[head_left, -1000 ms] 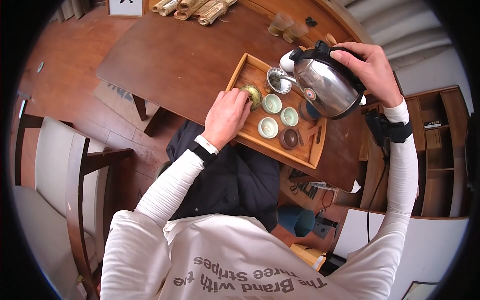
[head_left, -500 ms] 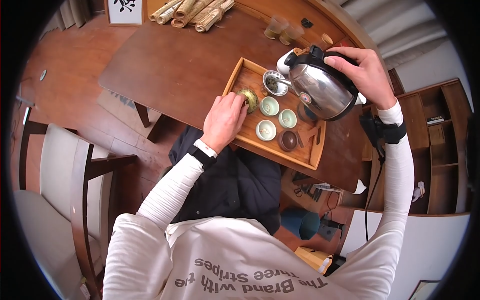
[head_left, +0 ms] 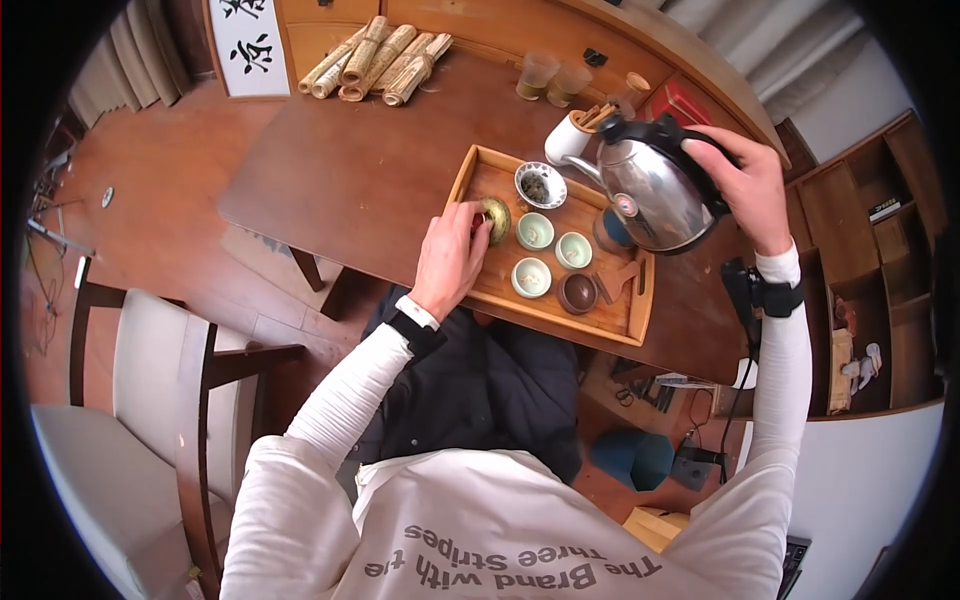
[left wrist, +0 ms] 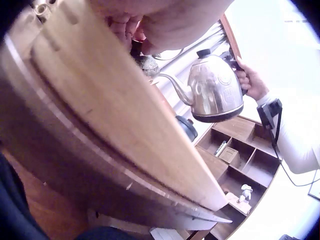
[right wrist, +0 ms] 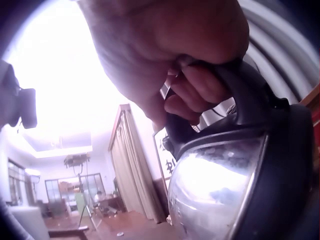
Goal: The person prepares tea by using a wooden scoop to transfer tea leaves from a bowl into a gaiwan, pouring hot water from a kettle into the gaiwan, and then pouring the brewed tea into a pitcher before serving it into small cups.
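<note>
My right hand [head_left: 745,190] grips the black handle of a shiny steel kettle [head_left: 655,195] above the right part of a wooden tea tray [head_left: 465,180]. The kettle's thin spout reaches left, its tip close to the rim of a patterned white bowl [head_left: 541,186] with dark tea leaves inside. At the tray's left side, my left hand [head_left: 450,260] has its fingers curled at the edge of a round yellow-green piece [head_left: 497,222], partly hidden by them. Between the hands stand three pale green cups [head_left: 535,232] and a dark brown cup [head_left: 577,293].
Behind the kettle is a white holder [head_left: 567,138] with wooden tools. Tied bamboo scrolls [head_left: 385,62] and glass cups [head_left: 537,75] stand at the table's back. A blue-topped jar [head_left: 612,230] sits under the kettle; a chair [head_left: 165,380] is at left.
The kettle's spout, over the tea-leaf bowl earlier, has drawn away to the bowl's right rim. The left hand stays at the yellow-green piece. The head view has shifted.
</note>
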{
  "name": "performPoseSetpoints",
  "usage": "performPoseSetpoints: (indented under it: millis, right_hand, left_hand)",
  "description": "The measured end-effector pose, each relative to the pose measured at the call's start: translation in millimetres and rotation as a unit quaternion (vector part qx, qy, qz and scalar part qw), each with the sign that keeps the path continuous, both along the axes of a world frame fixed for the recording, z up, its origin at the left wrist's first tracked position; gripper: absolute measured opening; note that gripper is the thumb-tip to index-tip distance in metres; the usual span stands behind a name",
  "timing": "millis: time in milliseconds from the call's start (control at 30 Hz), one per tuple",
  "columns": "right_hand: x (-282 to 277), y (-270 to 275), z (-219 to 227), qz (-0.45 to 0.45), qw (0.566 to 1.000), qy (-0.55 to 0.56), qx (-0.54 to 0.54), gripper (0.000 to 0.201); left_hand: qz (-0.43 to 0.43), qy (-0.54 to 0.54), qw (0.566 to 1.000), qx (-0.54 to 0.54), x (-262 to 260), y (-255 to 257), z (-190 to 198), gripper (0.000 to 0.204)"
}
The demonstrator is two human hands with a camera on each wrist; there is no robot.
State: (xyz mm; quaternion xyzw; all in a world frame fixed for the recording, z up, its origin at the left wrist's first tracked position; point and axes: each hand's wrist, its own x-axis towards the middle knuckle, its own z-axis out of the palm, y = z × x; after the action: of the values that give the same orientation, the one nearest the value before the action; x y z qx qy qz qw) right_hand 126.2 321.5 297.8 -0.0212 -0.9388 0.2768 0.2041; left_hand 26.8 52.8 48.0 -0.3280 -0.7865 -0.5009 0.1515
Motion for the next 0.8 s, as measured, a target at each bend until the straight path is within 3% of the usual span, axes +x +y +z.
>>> performPoseSetpoints:
  millis: [67, 100, 133, 200, 333, 433, 600, 667, 800]
  right_hand:
    - [27.7, 17.7, -5.5, -0.104, 0.99, 0.021, -0.095, 0.029]
    - [43.8, 34.5, -14.2, -0.109, 0.975, 0.055, -0.187, 0.029]
    - [58.7, 44.7, -23.4, -0.112, 0.95, 0.089, -0.276, 0.029]
    - [94.1, 61.3, -44.1, -0.171, 0.906, 0.17, -0.347, 0.022]
    - [162.7, 84.3, -91.8, -0.281, 0.785, 0.287, -0.472, 0.036]
    - [206.9, 99.8, -131.9, -0.387, 0.692, 0.374, -0.481, 0.042]
    - [261.2, 120.0, -182.6, -0.483, 0.659, 0.39, -0.424, 0.043]
    - [270.9, 126.0, -193.4, -0.542, 0.62, 0.393, -0.409, 0.044]
    - [285.2, 139.9, -217.0, -0.545, 0.617, 0.408, -0.394, 0.046]
  left_hand:
    - [-0.01, -0.035, 0.999, 0.02, -9.9, 10.9, 10.3, 0.018]
    - [-0.027, -0.016, 0.999, 0.019, -17.1, 17.2, 20.8, 0.018]
    - [-0.044, 0.002, 0.999, 0.017, -24.0, 24.0, 30.7, 0.018]
    - [-0.054, 0.022, 0.998, -0.012, -38.0, 41.7, 43.0, 0.017]
    - [-0.074, 0.087, 0.99, -0.088, -63.4, 76.6, 48.7, 0.016]
    - [-0.09, 0.106, 0.975, -0.175, -70.5, 90.1, 48.1, 0.019]
    - [-0.111, 0.123, 0.964, -0.208, -75.2, 102.2, 34.9, 0.02]
    - [-0.108, 0.128, 0.964, -0.207, -75.6, 105.3, 31.0, 0.02]
    - [-0.114, 0.133, 0.964, -0.202, -75.4, 105.8, 28.1, 0.019]
